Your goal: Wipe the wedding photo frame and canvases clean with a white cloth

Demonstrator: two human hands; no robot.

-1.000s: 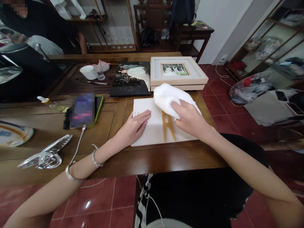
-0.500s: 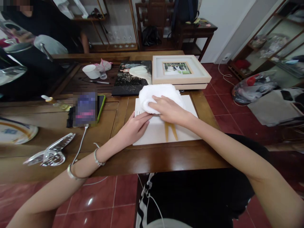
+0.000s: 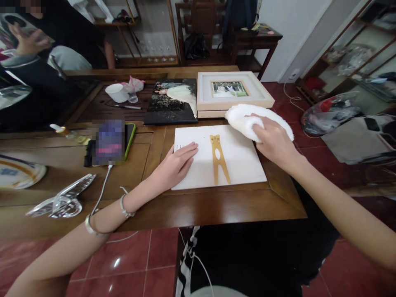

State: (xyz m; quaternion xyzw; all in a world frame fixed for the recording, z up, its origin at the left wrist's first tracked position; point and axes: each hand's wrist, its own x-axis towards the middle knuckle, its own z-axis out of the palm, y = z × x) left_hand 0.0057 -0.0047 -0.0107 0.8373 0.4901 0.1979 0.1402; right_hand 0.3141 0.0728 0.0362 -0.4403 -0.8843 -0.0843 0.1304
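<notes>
Left hand (image 3: 177, 167) is spread flat, fingers straight and held close together, palm down on the left edge of a white board (image 3: 243, 161). Grips nothing. Small dark print sits just beside its fingertips, partly covered. Right hand (image 3: 275, 140) is curled, fingers and thumb closed on a bunched white cloth (image 3: 241, 119); some fingers hidden in the folds. Cloth is over the board's far right corner; can't tell if it touches the board there.

Board lies on the table (image 3: 216, 208) between the hands, mostly uncovered. Tan shape (image 3: 216, 156) on it, two legs toward the person, oval hole mid-way; it is right of the left fingertips, left of and nearer than the right hand. Can't tell if printed or loose.

Beyond the right hand and cloth: pale frame (image 3: 262, 90) with a small photo. Beyond the left hand: dark photo panel (image 3: 173, 103), lying just beside the frame. Further off, to its left, white cup (image 3: 116, 93).

Left of the left hand: phone (image 3: 130, 142) with green edge, dropper bottle (image 3: 76, 138), clear plastic piece (image 3: 66, 200) near the forearm. Bracelet (image 3: 125, 208) on left wrist, bangle (image 3: 93, 228) higher up. Co-worker's hand (image 3: 27, 40) far left, well apart.
</notes>
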